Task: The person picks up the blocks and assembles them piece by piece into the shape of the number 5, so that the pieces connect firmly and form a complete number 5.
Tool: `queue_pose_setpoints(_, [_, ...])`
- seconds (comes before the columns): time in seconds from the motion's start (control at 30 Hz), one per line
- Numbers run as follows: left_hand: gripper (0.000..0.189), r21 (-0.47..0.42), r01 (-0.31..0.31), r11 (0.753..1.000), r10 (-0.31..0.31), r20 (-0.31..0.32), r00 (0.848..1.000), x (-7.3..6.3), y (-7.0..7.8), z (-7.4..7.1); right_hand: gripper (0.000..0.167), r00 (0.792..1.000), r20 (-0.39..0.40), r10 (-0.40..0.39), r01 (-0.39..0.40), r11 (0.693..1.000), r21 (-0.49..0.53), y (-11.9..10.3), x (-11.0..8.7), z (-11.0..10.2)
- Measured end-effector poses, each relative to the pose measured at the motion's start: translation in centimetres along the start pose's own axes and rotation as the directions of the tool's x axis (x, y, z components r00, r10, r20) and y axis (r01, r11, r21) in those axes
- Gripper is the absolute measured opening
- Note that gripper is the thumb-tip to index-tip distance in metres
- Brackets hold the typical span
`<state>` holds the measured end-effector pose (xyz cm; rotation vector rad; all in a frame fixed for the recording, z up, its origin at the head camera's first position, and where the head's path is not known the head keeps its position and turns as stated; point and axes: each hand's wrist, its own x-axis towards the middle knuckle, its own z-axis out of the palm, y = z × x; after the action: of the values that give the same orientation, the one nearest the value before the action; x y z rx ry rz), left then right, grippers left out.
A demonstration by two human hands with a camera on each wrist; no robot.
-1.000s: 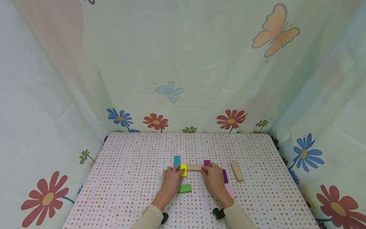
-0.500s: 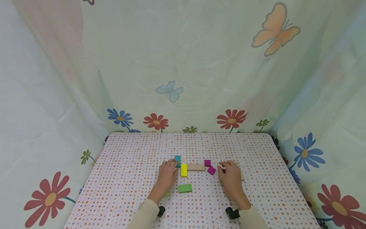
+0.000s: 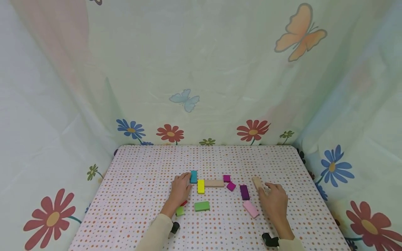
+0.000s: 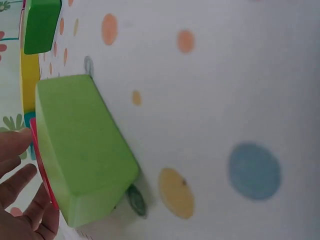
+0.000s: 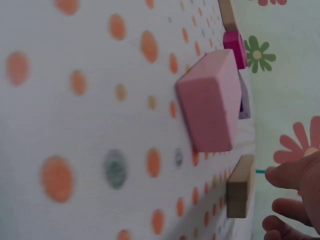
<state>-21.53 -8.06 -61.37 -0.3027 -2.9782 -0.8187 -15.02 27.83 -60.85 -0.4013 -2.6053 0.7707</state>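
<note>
My left hand rests on the table at the left end of the loose blocks, its fingers by the left edge of a teal block; contact is hard to tell. A yellow block lies beside the teal one and meets a long wooden block. In the left wrist view a lime green block stands in front of the fingers, with a red block mostly hidden behind it. My right hand is over another wooden block, partly covering it. In the right wrist view its fingers hang loosely, apart from that block.
Two magenta blocks lie at the right end of the long wooden block. A dark purple block and a pink block lie left of my right hand. A green block lies nearer me on the dotted tabletop.
My right hand has left the magenta blocks and moved right to the separate wooden block. The left hand has come off the yellow block to the teal block's left side.
</note>
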Motion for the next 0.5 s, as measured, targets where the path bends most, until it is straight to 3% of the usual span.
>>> queue_pose_setpoints(0.17, [0.055,-0.003,-0.022,1.0,0.022,0.011,1.0,0.6,-0.3,0.0,0.044,0.994,0.057,0.095,-0.095,0.995,-0.011,0.8,-0.5,0.3])
queue_pose_setpoints(0.5, [0.058,-0.026,-0.062,0.998,0.063,0.031,0.998,1.3,-0.4,0.2,0.043,0.991,0.073,0.115,-0.115,0.993,-0.007,0.7,-0.9,0.4])
